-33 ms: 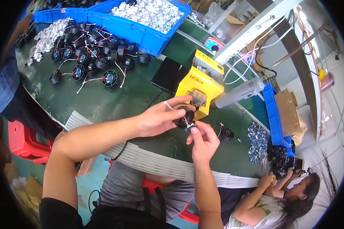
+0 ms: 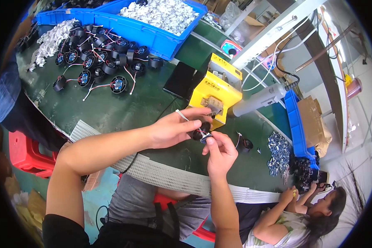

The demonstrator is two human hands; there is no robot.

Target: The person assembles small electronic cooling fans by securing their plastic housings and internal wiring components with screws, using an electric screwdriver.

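Observation:
Close in front of the yellow bench machine (image 2: 215, 87), my left hand (image 2: 173, 129) is closed around a small round black housing (image 2: 201, 129). A wire with a white plug (image 2: 180, 115) sticks up by its fingers. My right hand (image 2: 220, 156) pinches a small blue circuit board (image 2: 206, 138) between thumb and fingertips, right at the housing's lower edge. Thin red and white wires run between board and housing. The fingers partly cover the housing, so its inside is hard to make out.
Finished-looking black round units (image 2: 107, 58) with wires are heaped at far left, beside white pieces (image 2: 53, 39) and a blue bin (image 2: 165, 41). Right of my hands lie one black unit (image 2: 246, 144) and a blue board pile (image 2: 278, 153). A co-worker (image 2: 285, 223) sits at lower right.
My left fingers and the black housing have shifted very slightly, and the white plug has moved a little to the left. My right hand stays almost where it was.

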